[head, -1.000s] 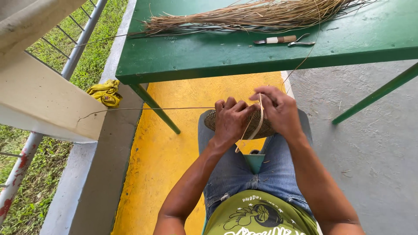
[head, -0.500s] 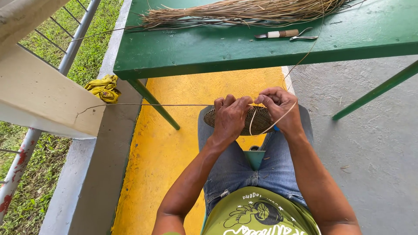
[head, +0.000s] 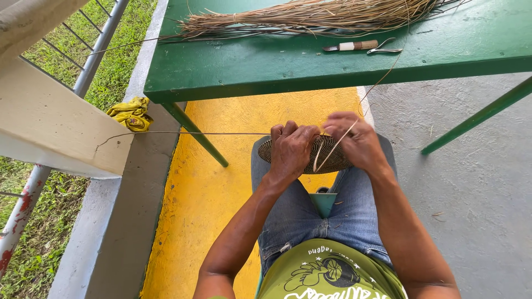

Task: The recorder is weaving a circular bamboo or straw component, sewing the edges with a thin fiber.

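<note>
- Far left, a metal railing (head: 94, 58) runs beside grass, with a pale slanted beam (head: 50, 122) crossing in front of it.
- A crumpled yellow cloth (head: 130, 113) lies on the grey ledge, close to the green table's leg (head: 197, 135).
- One long thin fibre strand (head: 183, 133) stretches level from the beam's edge across to the hands.
- The left hand (head: 291, 149) is closed, fingers curled over the near rim of a dark, round woven disc (head: 327, 158) that rests on the person's knees in blue jeans.
- The disc sits between both hands, below the table's front edge and over the yellow floor strip.
- The right hand (head: 357, 141) is also closed, pinching a pale strand against the disc's right side; a loop of that strand shows across the weave.
- Up on the green table (head: 266, 66), a bundle of dried fibres (head: 310, 16) lies lengthwise.
- Just right of centre on the table lie a small knife (head: 352, 46) and metal snips (head: 385, 49), side by side.
</note>
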